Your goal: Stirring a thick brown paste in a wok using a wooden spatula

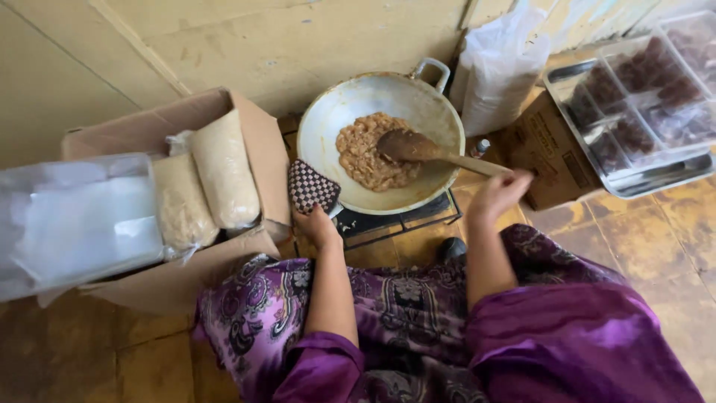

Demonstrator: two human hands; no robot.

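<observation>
Wok (440, 112) hemmed — box (246, 142) left, bag (496, 71) right

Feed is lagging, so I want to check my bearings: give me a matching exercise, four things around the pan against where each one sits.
Things:
1. wooden spoon
2. checked cloth
3. cardboard box
4. metal tray

Places:
a. far right, on the floor
b. in the pan, held by the right hand
c. left of the pan, holding bags
d. at the pan's near-left rim, gripped by the left hand

Pairs: 1-b, 2-d, 3-c, 4-a
</observation>
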